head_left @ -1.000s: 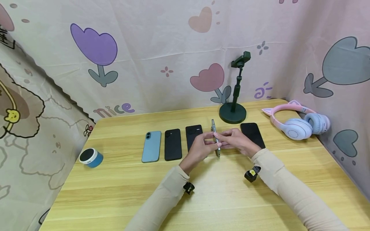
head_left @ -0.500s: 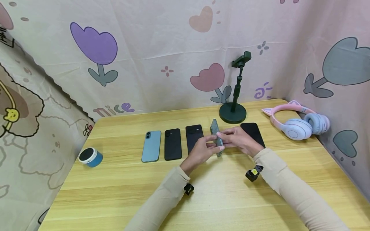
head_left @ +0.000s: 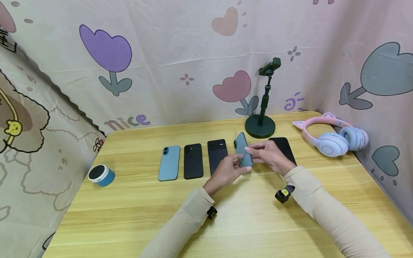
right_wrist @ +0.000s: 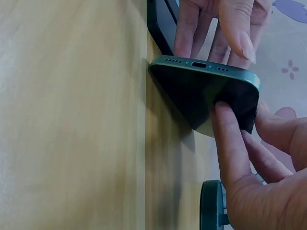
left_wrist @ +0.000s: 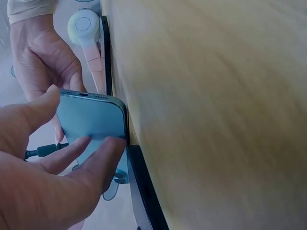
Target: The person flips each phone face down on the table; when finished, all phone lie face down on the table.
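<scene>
A blue-green phone (head_left: 242, 150) is held tilted up on one long edge above the table, its back with the camera bump facing left. My left hand (head_left: 226, 171) holds its lower end, fingers on the back and thumb at the bottom edge with the charging port. Higher up, my right hand (head_left: 269, 154) grips the other long edge, thumb on the edge and fingers against the dark screen (right_wrist: 201, 91). Left of it lie a dark phone (head_left: 217, 152), partly behind my left hand, a black phone (head_left: 193, 161) and a light-blue phone (head_left: 169, 163). Another black phone (head_left: 282, 148) lies behind my right hand.
A dark green phone stand (head_left: 260, 125) rises at the back of the wooden table (head_left: 129, 215). Pink and white cat-ear headphones (head_left: 332, 141) lie at the right edge. A blue and white jar (head_left: 102, 175) with a black top lies tipped at the left.
The phone in my hands has turned from edge-on to showing its blue-green back, leaning further to the right. Both hands shifted slightly with it; the other things stayed in place.
</scene>
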A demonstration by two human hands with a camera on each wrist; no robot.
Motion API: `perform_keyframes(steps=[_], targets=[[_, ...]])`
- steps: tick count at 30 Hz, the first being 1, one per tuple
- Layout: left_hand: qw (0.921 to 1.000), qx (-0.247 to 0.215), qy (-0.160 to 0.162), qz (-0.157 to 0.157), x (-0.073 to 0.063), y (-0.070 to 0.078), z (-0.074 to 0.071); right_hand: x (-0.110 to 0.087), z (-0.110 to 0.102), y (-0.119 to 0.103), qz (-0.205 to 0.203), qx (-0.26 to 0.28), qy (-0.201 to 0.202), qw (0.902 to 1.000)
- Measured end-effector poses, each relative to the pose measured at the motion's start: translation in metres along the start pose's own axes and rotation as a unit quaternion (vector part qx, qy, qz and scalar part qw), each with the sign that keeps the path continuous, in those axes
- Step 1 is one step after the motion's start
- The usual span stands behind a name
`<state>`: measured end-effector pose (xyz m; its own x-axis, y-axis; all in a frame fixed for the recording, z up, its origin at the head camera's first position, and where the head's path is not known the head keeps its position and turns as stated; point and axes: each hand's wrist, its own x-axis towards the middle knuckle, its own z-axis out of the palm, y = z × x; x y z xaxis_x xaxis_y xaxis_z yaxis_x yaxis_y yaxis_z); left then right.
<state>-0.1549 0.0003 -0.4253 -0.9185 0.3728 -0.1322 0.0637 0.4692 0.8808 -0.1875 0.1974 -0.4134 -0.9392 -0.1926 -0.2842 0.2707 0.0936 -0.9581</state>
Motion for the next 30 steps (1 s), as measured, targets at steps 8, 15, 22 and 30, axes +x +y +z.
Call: perform_keyframes(steps=[8,15,22,30], targets=[[0.9989,0.039,-0.001,0.026,-0.001,0.003,0.001,0.001,-0.003,0.003,-0.001,-0.006,0.028,0.9996],[0.997,0.066,-0.003,0.039,0.0,0.001,0.004,0.002,-0.008,0.007,0.002,-0.013,0.042,0.999],[0.9958,0.079,-0.002,0.047,0.0,0.001,0.006,0.005,-0.009,0.01,0.01,-0.026,0.061,0.9977],[0.9961,0.077,0.0,0.044,-0.001,0.002,0.007,0.006,-0.009,0.013,0.011,-0.059,0.073,0.9955]])
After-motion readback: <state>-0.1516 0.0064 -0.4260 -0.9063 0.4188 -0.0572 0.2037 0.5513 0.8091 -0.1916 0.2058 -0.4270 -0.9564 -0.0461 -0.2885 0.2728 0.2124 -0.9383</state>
